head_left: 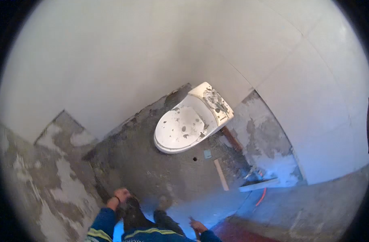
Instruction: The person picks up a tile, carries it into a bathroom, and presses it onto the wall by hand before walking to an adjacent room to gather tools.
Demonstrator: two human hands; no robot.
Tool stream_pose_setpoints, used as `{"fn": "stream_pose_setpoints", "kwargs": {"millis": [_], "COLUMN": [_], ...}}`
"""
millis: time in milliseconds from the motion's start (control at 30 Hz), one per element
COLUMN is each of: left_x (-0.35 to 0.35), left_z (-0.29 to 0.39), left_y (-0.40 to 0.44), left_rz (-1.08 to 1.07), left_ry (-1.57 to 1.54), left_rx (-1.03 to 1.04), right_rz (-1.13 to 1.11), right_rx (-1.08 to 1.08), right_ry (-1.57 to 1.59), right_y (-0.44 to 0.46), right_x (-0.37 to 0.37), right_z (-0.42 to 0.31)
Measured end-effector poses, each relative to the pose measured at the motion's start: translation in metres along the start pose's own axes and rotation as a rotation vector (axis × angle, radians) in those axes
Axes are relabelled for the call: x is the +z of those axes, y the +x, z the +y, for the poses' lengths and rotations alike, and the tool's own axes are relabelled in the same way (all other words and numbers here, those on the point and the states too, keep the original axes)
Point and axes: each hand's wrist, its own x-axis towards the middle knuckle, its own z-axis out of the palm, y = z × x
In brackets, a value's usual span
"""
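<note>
My left hand (pixel 122 195), with a dark band at the wrist, is beside my dark-clothed left knee (pixel 133 211). Its fingers are too small and blurred to tell whether they are open or closed. Lower down, my right hand (pixel 198 226) is closed around a dark, narrow item I cannot make out. In front of me a white one-piece toilet (pixel 184 129) stands on the rough grey floor (pixel 152 173). Grey smears and spots mark its lid and tank top. Neither hand touches it.
Right of the toilet lie a light wooden strip (pixel 221 175), a small bluish square (pixel 208 154) and a brown piece (pixel 231 139). A dark hole (pixel 195 159) shows in the floor. Farther right are a pale board (pixel 259 185) and an orange hose (pixel 261 197). Pale walls (pixel 112 60) rise behind.
</note>
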Motion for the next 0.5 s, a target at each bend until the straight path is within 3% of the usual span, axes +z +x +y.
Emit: {"fn": "stream_pose_setpoints", "kwargs": {"millis": [33, 67, 133, 233, 267, 333, 367, 433, 467, 500], "left_x": [-0.005, -0.009, -0.011, 0.001, 0.013, 0.032, 0.051, 0.050, 0.057, 0.064], "left_z": [-0.001, -0.001, -0.003, -0.022, -0.033, -0.057, -0.080, -0.088, -0.101, -0.106], "left_y": [-0.003, -0.007, -0.018, -0.026, -0.034, -0.051, -0.057, -0.076, -0.083, -0.092], "left_rz": [0.045, 0.096, 0.092, 0.152, 0.213, 0.273, 0.278, 0.238, 0.269, 0.324], "left_ry": [0.002, 0.014, 0.014, 0.017, -0.004, -0.097, -0.058, -0.117, -0.221, -0.073], "left_rx": [0.020, 0.042, -0.041, -0.121, -0.139, -0.146, -0.147, -0.203, -0.244, -0.207], "right_rz": [0.214, 0.182, 0.044, 0.106, 0.115, 0.117, 0.133, -0.050, -0.023, 0.013], "right_rx": [-0.239, -0.245, 0.096, 0.620, 0.611, 0.209, 0.196, 0.198, 0.181, 0.163], "right_ry": [0.002, -0.026, 0.033, 0.538, 0.535, 0.085, 0.081, -0.294, -0.301, -0.099], "right_y": [0.006, 0.015, 0.040, 0.066, 0.074, 0.095, 0.101, 0.109, 0.117, 0.120], "right_x": [0.003, 0.004, -0.004, -0.103, -0.107, -0.115, -0.129, -0.163, -0.168, -0.167], "right_z": [0.018, 0.049, 0.091, -0.043, -0.039, -0.027, -0.048, -0.106, -0.117, -0.126]}}
